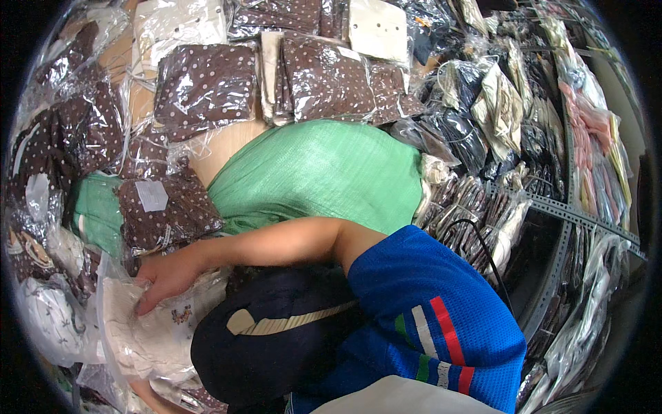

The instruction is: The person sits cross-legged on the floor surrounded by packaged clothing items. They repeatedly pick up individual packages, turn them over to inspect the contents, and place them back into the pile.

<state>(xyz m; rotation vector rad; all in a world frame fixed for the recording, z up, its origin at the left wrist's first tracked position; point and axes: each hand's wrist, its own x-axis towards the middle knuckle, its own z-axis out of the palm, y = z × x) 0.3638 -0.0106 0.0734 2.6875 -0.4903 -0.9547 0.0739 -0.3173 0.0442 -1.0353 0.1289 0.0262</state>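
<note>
A cream garment (pixel 150 331) with a small printed or stitched figure lies in a clear plastic bag (pixel 106 310) at the lower left. My right hand (pixel 168 279) rests against its upper part, thumb pointing down over it. The other fingers are partly hidden, so a grip cannot be made out. Below the bag, my left forearm (pixel 155 398) shows and passes behind it; the left hand itself is out of sight. Just above my right hand lies a bagged brown polka-dot garment (pixel 170 212) with a white label (pixel 152 195).
A large green woven sack (pixel 320 171) bulges beyond the arm. Bagged polka-dot garments (pixel 207 85) lie on a wooden surface (pixel 248 135). Packed metal shelving (pixel 584 220) stands on the right. A dark cap (pixel 264 336) and blue sleeve (pixel 439 295) block the lower middle.
</note>
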